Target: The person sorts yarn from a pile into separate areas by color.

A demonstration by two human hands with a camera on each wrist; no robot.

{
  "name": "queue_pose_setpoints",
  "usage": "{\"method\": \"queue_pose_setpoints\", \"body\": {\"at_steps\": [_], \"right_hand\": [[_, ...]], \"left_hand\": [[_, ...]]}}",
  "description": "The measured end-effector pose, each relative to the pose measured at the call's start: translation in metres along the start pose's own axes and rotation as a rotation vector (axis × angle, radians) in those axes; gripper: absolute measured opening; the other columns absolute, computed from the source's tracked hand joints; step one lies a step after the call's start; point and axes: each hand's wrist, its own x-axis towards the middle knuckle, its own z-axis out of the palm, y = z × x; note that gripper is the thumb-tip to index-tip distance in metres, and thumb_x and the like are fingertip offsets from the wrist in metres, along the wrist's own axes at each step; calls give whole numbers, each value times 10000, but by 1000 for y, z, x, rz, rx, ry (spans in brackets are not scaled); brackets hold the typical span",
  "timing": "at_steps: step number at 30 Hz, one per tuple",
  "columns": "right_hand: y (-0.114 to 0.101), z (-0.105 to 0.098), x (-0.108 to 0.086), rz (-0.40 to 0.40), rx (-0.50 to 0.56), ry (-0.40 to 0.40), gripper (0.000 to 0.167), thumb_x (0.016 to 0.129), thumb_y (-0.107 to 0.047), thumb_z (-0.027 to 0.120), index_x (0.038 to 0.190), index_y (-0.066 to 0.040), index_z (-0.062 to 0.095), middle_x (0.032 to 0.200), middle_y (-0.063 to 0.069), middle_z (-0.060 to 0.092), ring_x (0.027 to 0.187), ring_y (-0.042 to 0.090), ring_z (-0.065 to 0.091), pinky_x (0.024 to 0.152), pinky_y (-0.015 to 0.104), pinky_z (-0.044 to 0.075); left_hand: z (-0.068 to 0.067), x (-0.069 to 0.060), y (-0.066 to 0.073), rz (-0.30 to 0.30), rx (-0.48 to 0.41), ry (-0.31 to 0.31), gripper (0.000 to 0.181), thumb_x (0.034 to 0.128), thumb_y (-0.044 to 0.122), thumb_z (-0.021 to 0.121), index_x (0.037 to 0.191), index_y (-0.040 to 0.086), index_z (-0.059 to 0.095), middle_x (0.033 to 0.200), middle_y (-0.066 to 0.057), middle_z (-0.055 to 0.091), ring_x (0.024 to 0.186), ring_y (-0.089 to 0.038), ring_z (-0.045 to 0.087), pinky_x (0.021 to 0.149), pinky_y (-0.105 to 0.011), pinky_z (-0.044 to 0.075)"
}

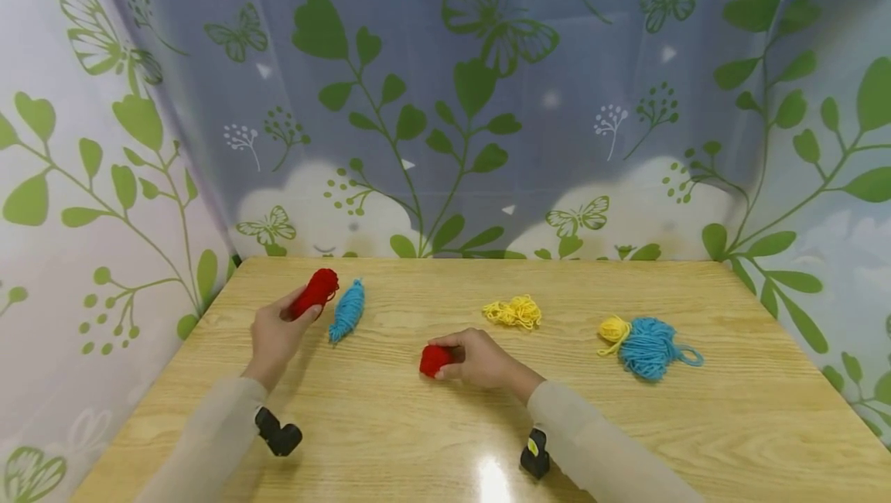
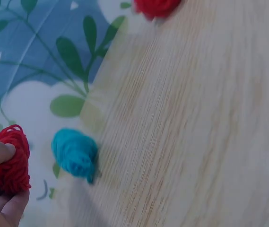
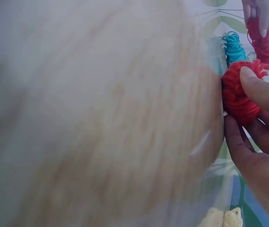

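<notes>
On the left, my left hand point(image 1: 277, 337) grips a long red yarn bundle point(image 1: 316, 292), thumb on one side and fingers on the other. Just right of it lies a blue yarn skein point(image 1: 347, 311) on the table. Near the middle, my right hand point(image 1: 480, 360) pinches a small red yarn ball point(image 1: 435, 360) at the table surface. The left wrist view shows the red bundle point(image 2: 14, 163) between thumb and fingers, beside the blue skein point(image 2: 75, 153). In the right wrist view, the thumb presses the red ball point(image 3: 238, 94) against the fingers.
A loose yellow yarn bundle point(image 1: 513, 312) lies behind my right hand. Farther right, a small yellow yarn ball point(image 1: 614, 330) touches a larger blue yarn ball point(image 1: 649, 348) with a loop of yarn. The wooden table point(image 1: 390, 441) ends at a leaf-patterned curtain point(image 1: 431, 201).
</notes>
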Motion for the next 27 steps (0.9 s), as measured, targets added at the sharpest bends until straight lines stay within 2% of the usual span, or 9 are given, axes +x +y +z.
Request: {"method": "queue_pose_setpoints", "body": {"at_steps": [3, 6, 9, 12, 15, 20, 23, 27], "right_hand": [[0, 0, 0, 2, 4, 1, 489, 832, -99, 749, 1279, 23, 592, 1223, 183, 630, 1051, 264, 640, 879, 375, 531], [1, 0, 1, 5, 4, -1, 491, 828, -104, 753, 1278, 17, 595, 1217, 180, 634, 1047, 260, 642, 873, 367, 533], [1, 0, 1, 11, 8, -2, 498, 824, -106, 757, 1279, 15, 595, 1214, 175, 637, 1049, 254, 642, 872, 361, 534], [0, 0, 2, 21, 11, 3, 501, 820, -108, 760, 1278, 14, 597, 1213, 172, 639, 1053, 251, 641, 875, 359, 533], [0, 0, 2, 24, 10, 11, 500, 816, -107, 764, 1272, 18, 600, 1213, 170, 640, 1053, 248, 641, 873, 354, 533], [1, 1, 2, 13, -8, 22, 497, 815, -117, 767, 1267, 14, 607, 1223, 159, 639, 1048, 234, 641, 862, 331, 535], [1, 1, 2, 8, -13, 25, 496, 816, -128, 768, 1264, 14, 610, 1226, 157, 637, 1043, 226, 643, 854, 321, 538], [0, 1, 1, 10, -18, 30, 495, 817, -136, 767, 1263, 10, 611, 1229, 158, 636, 1041, 226, 646, 847, 304, 540]], "left_hand": [[6, -10, 9, -8, -53, -45, 526, 915, 209, 669, 1401, 91, 505, 1385, -211, 504, 1226, -329, 529, 792, -151, 496], [15, -21, 17, -24, -118, -99, 529, 911, 188, 674, 1402, 93, 503, 1398, -211, 489, 1248, -318, 514, 753, -93, 467], [29, -33, 21, -35, -176, -140, 530, 905, 163, 680, 1400, 94, 506, 1403, -217, 479, 1246, -316, 517, 778, -117, 484], [49, -44, 20, -27, -223, -147, 516, 894, 123, 687, 1381, 72, 525, 1372, -238, 503, 1207, -330, 547, 780, -150, 505], [69, -56, 19, -16, -238, -154, 502, 888, 90, 687, 1365, 51, 538, 1359, -235, 517, 1200, -334, 551, 849, -237, 524], [91, -76, 19, -17, -214, -164, 472, 878, 72, 693, 1329, 18, 566, 1334, -223, 546, 1196, -345, 554, 962, -418, 481], [97, -84, 19, 8, -149, -193, 453, 885, 145, 700, 1303, 10, 589, 1295, -205, 584, 1175, -333, 571, 948, -416, 495], [99, -87, 21, 64, -63, -233, 429, 902, 241, 683, 1258, 8, 626, 1246, -174, 626, 1158, -312, 585, 931, -411, 506]]}}
